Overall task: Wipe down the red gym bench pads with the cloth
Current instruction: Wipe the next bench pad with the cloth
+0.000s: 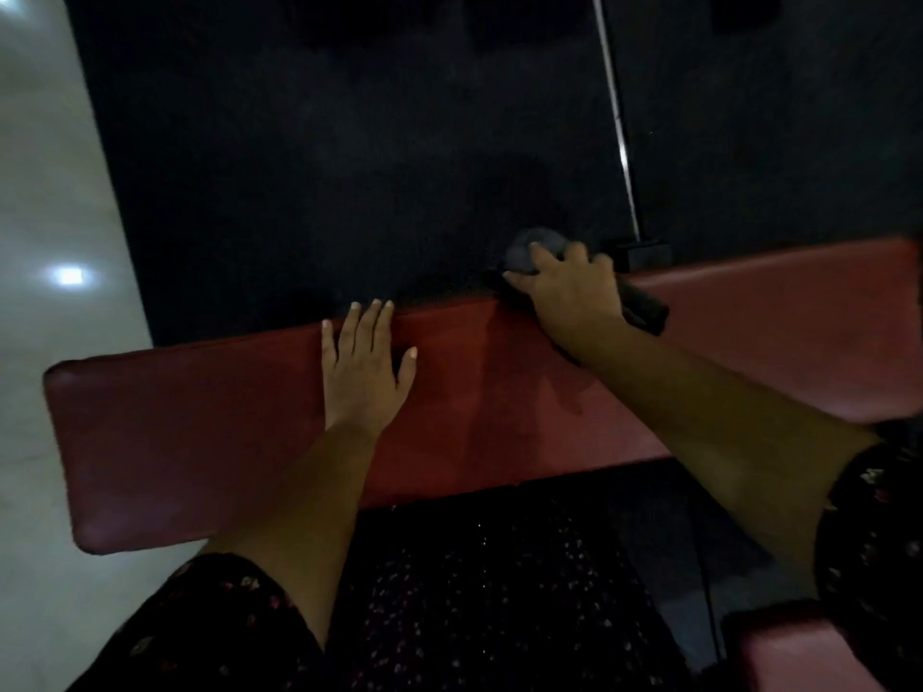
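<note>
Now the left hand (367, 372) lies flat on the red pad (200, 432), the right hand (567, 289) clutching the cloth (527, 249).

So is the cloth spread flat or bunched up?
Bunched up: the cloth rises in a grey wad past the fingers of the right hand at the far edge of the red pad.

Black rubber mat (349, 167); glossy pale tile floor (45, 242) left, light glare.

The left grip (367, 367) lies flat, palm down, fingers straight and slightly spread, forearm bare. The right grip (564, 287) reaches farther forward, arm outstretched, fingers curled over the cloth (532, 244).
</note>
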A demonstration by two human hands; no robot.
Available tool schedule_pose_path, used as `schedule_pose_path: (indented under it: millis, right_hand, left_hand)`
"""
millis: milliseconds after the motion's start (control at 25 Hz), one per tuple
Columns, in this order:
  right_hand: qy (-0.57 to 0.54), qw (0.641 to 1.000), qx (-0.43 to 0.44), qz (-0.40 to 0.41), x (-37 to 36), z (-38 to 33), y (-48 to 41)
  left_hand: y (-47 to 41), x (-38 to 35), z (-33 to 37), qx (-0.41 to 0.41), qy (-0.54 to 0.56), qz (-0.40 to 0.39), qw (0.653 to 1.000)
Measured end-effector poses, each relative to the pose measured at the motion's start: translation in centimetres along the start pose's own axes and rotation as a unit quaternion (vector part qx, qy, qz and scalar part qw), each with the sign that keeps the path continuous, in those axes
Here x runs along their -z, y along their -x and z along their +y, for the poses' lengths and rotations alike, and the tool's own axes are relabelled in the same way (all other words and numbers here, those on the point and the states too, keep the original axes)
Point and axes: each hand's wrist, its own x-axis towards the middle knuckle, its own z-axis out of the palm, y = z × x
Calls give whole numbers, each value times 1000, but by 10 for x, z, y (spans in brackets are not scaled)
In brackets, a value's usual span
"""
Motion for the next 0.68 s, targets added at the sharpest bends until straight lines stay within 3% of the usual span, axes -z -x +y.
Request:
schedule_pose_path:
  millis: [120, 200, 320, 400, 480, 560, 600, 680]
  right_hand:
    - [69, 995, -64, -46, 1, -9, 0]
    - [25, 999, -13, -38, 4, -5, -4]
    - [-102, 989, 107, 8, -14, 45, 5]
    - [-105, 987, 118, 14, -33, 90, 14]
    - [-58, 998, 23, 11, -50, 121, 20]
    - [0, 994, -102, -24, -51, 131, 19]
    - [14, 990, -135, -47, -51, 129, 16]
    - [22, 991, -123, -50, -50, 128, 14]
  left_hand:
    - [-16, 2, 43, -59, -6, -26, 998]
    - [-25, 0, 80, -93, -7, -50, 994]
    - [-37, -1, 120, -77, -6, -83, 994]
    - [-41, -5, 136, -117, -15, -84, 989]
    - [-42, -11, 150, -201, -36, -81, 976]
    - [-45, -18, 166, -215, -47, -82, 972]
    - [-46, -21, 173, -201, -51, -79, 975]
    - [-46, -26, 188, -180, -57, -76, 979]
